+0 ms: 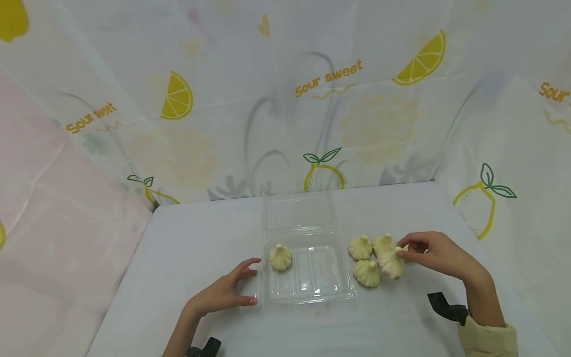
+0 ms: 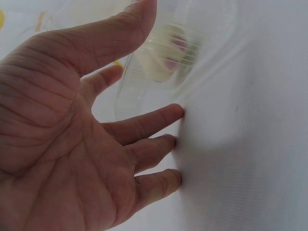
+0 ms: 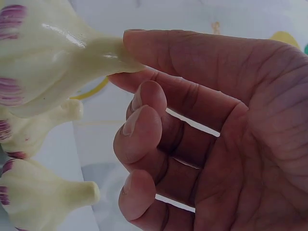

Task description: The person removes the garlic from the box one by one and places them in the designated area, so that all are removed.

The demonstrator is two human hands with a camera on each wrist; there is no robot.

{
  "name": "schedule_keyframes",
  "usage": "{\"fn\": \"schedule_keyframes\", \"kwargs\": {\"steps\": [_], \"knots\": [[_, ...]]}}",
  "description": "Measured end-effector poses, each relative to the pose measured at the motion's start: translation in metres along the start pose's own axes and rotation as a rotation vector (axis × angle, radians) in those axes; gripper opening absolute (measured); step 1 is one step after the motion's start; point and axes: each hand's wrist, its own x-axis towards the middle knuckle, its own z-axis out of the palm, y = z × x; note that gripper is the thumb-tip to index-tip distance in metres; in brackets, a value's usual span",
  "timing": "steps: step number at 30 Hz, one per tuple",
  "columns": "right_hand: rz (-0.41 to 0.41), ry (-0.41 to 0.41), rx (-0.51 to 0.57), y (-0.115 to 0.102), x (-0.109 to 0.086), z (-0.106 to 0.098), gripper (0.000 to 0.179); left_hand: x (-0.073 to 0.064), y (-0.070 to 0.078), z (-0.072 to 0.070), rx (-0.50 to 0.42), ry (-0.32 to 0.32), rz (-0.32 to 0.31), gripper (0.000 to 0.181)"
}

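My right hand (image 1: 439, 255) pinches a pale garlic bulb (image 1: 390, 264) by its stem between thumb and forefinger. In the right wrist view that same garlic bulb (image 3: 53, 53) shows purple streaks on its base, and the other fingers curl loosely below the stem. My left hand (image 1: 223, 292) is at the left side of a clear plastic clamshell box (image 1: 323, 282), thumb and fingers spread apart with nothing between them. Three of its fingertips rest on the table in the left wrist view. One garlic bulb (image 1: 280, 258) stands stem up in the left part of the box.
Right of the box, more bulbs stand close together: one garlic bulb (image 1: 360, 247) at the back left, another garlic bulb (image 1: 367, 273) in front. The box's lid (image 1: 299, 213) lies folded back. A lemon-print cloth (image 1: 250, 148) hangs behind the white table (image 1: 200, 233).
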Motion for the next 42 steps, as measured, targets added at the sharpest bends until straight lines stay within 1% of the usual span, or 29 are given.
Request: {"fn": "schedule_keyframes", "kwargs": {"steps": [9, 18, 23, 29, 32, 38, 42], "knots": [[0.016, -0.002, 0.007, 0.011, 0.001, 0.005, 0.015, 0.001, 0.000, -0.001, 0.000, 0.003, -0.008, 0.088], [0.016, -0.005, 0.023, 0.015, 0.001, 0.009, 0.014, 0.001, -0.002, 0.000, 0.005, 0.010, -0.024, 0.088], [0.017, -0.004, 0.007, 0.016, 0.001, 0.011, 0.013, 0.001, -0.002, 0.001, 0.011, 0.011, -0.022, 0.088], [0.023, -0.017, 0.021, 0.017, 0.001, 0.012, 0.013, 0.000, -0.001, 0.001, 0.003, 0.008, -0.020, 0.088], [0.012, -0.024, 0.023, 0.018, 0.002, 0.013, 0.011, -0.001, 0.000, 0.000, -0.004, 0.007, -0.016, 0.088], [-0.054, -0.047, 0.031, 0.020, 0.004, 0.013, 0.003, -0.001, -0.002, 0.001, -0.015, 0.004, -0.017, 0.088], [-0.060, -0.052, 0.044, 0.020, 0.004, 0.013, 0.003, 0.000, -0.004, 0.001, -0.019, 0.003, -0.019, 0.088]]}}
